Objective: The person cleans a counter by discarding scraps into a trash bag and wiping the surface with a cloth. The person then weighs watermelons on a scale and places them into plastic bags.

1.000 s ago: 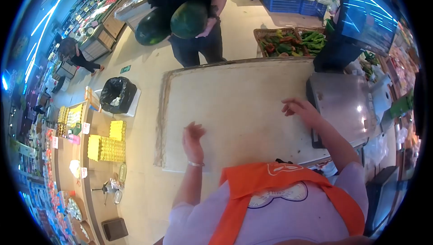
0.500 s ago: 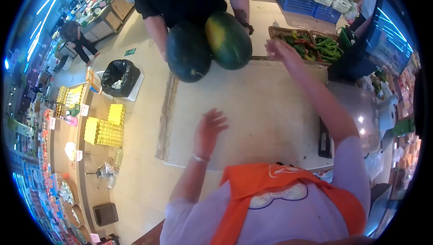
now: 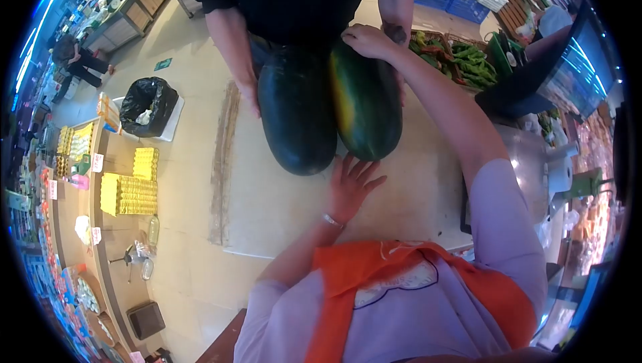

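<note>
Two dark green watermelons lie side by side over the far part of the pale table, between another person's forearms. The left watermelon (image 3: 297, 112) is plain dark green; the right watermelon (image 3: 371, 105) has a yellow patch along its left side. My right hand (image 3: 368, 41) is curved over the far end of the right watermelon, fingers bent onto its rind. At that melon's near end is my left hand (image 3: 351, 189), open with fingers spread, the fingertips at or just under the rind. The other person's hand (image 3: 249, 99) is against the left melon's outer side.
The pale tabletop (image 3: 281, 212) lies in front of me. Baskets of green peppers (image 3: 471, 62) stand at its far right, near a dark screen (image 3: 568, 69) and a metal-topped scale (image 3: 521, 156). Left on the floor are a black-lined bin (image 3: 148, 105) and stacked yellow egg trays (image 3: 130, 192).
Both watermelons have come nearer over the table with the other person. My right hand has moved left onto the right melon. My left hand has moved right to its near end.
</note>
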The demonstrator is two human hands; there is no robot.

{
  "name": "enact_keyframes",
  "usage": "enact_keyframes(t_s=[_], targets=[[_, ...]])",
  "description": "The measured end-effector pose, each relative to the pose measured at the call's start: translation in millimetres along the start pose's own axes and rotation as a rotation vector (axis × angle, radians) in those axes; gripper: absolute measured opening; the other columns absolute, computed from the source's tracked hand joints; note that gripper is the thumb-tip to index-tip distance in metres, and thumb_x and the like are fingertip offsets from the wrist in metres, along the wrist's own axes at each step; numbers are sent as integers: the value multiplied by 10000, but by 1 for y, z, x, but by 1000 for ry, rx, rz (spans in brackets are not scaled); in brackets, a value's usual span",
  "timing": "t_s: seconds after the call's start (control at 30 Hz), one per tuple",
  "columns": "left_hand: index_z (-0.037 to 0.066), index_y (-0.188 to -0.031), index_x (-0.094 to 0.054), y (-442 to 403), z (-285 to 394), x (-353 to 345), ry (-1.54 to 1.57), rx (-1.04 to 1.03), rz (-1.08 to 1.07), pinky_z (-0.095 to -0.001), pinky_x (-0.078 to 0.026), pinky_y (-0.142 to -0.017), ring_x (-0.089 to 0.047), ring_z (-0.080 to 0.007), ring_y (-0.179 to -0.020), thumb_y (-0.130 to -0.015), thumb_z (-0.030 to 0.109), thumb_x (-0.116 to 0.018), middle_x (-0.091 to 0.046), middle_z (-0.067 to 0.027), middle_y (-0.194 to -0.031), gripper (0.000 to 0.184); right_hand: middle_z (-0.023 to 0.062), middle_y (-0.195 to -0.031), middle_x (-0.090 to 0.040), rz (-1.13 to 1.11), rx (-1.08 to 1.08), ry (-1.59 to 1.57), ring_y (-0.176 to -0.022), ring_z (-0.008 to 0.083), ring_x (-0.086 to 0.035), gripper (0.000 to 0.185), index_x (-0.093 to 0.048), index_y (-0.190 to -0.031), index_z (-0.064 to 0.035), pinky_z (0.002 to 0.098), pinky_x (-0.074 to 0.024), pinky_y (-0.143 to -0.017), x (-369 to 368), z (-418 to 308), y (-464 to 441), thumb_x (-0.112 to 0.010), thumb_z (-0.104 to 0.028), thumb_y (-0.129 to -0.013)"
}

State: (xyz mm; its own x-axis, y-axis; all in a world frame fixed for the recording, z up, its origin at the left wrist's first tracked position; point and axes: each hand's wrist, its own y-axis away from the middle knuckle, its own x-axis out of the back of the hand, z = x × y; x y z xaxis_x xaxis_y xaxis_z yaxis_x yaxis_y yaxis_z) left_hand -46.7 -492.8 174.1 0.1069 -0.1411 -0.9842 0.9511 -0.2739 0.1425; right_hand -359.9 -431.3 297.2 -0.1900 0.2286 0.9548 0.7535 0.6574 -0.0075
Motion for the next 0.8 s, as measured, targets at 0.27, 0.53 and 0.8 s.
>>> enact_keyframes(t_s=[0.27, 0.53, 0.8], targets=[[95, -1370, -285, -20, -24, -7, 97, 66, 75, -555, -258, -1037, -355, -347, -1250, -830, 594, -451, -389, -128, -1351, 754, 178, -1227, -521, -261, -114, 15, -1170, 338, -457, 481, -541, -1184, -75, 387, -355, -976, -29, 38, -28, -365, -404, -879], [62, -1381, -263, 7, -23, -16, 266, 208, 141, -483, -262, -1052, -311, -367, -1263, -732, 647, -546, -322, -171, -1388, 918, 189, -1261, -495, -249, -208, -2, -1184, 343, -446, 567, -512, -1217, -46, 385, -338, -989, -22, 0, 25, -340, -456, -866], [35, -1380, -264, 95, -25, -4, 154, 408, 218, -478, -252, -1062, -328, -355, -1267, -755, 701, -477, -322, -190, -1394, 938, 200, -1270, -481, -442, -163, -6, -1184, 350, -445, 662, -492, -1239, -41, 402, -348, -984, -16, -37, 114, -343, -555, -850]])
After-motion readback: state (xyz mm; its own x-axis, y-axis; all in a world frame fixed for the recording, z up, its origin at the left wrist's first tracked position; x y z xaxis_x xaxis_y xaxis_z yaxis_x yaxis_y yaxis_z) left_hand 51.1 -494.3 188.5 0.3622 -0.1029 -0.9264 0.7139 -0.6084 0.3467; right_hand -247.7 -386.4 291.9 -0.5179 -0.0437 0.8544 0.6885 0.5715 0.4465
